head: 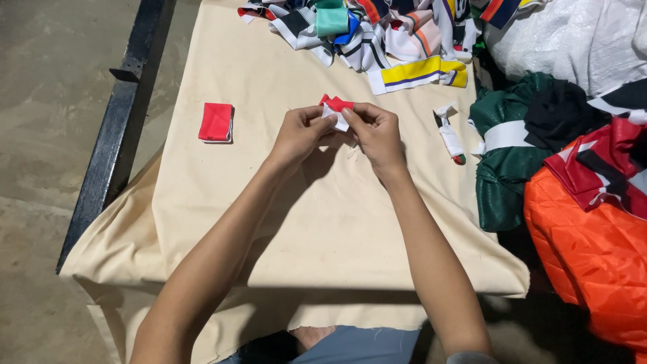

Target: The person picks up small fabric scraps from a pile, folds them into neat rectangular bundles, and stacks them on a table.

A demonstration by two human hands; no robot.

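Red-and-white strip [335, 109]: we pinch it between both hands above the cream cloth [323, 222], left hand [301, 133] and right hand [377, 131] closed on its ends. A folded red piece [216, 123] lies flat to the left. Striped trims [377, 34] pile at the far edge; a quilted orange bundle [593, 249] sits right.

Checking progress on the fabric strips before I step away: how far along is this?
Looks early. One folded red piece lies finished-looking on the cream cloth. The left hand and right hand are working a red-and-white strip. A pile of striped strips remains.
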